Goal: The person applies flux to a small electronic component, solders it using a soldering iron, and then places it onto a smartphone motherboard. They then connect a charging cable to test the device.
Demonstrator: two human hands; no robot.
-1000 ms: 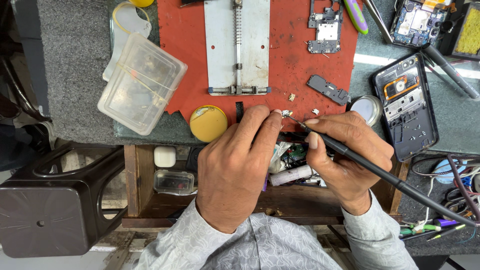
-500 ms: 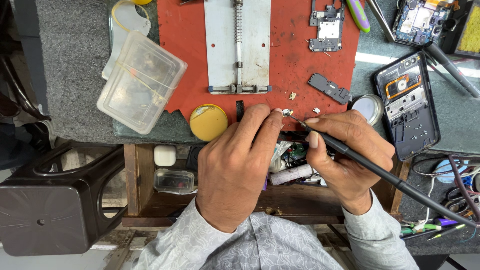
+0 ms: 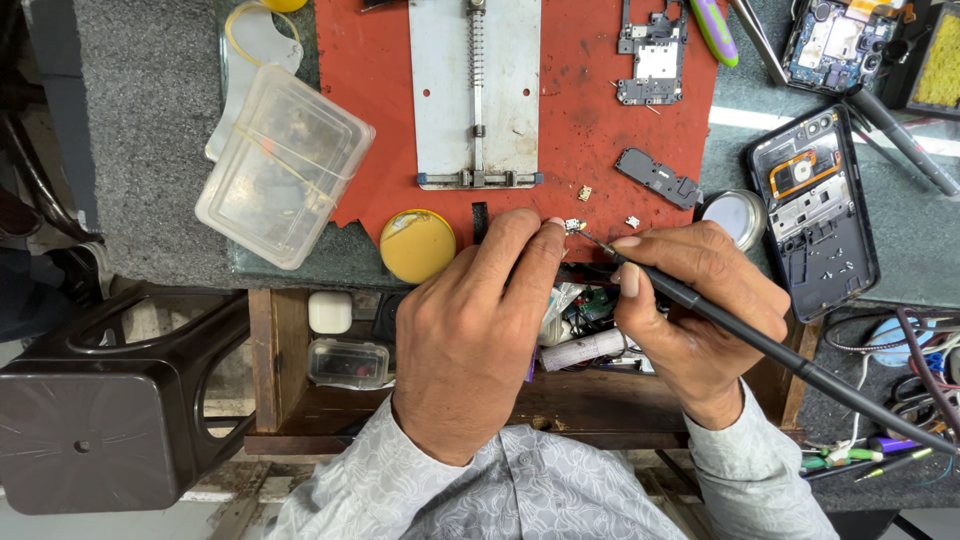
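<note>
The fingers (image 3: 535,240) of the left hand (image 3: 475,335) are pinched shut on a tiny metal component (image 3: 574,226) at the near edge of a red work mat (image 3: 575,120); the part shows just past the fingertips and is too small to tell more. The right hand (image 3: 700,310) is closed in a pen grip around a black soldering iron (image 3: 760,340), forefinger laid along the shaft. The iron's fine tip (image 3: 585,238) meets the component from the right. Its long axis runs diagonally: tip pointing up and to the left toward the left fingertips, the handle trailing down and to the right past the wrist toward the frame's lower right corner.

Two more small parts (image 3: 584,193) lie loose on the mat just beyond the fingers. A round yellow tin (image 3: 417,246) sits just left of the left hand, at the mat's ragged edge. Farther up the mat lie a metal board holder (image 3: 475,95), a black cover piece (image 3: 657,177) and a bare circuit board (image 3: 650,60). Right of the mat, an opened phone (image 3: 810,215) lies back-up beside a small round tin (image 3: 732,215). A clear plastic box (image 3: 283,165) rests to the left on the grey counter (image 3: 140,140). Below the counter edge is a wooden shelf (image 3: 300,400) with small items, and a dark plastic stool (image 3: 110,410) stands on the floor at lower left. Cables lie tangled at the right edge.
</note>
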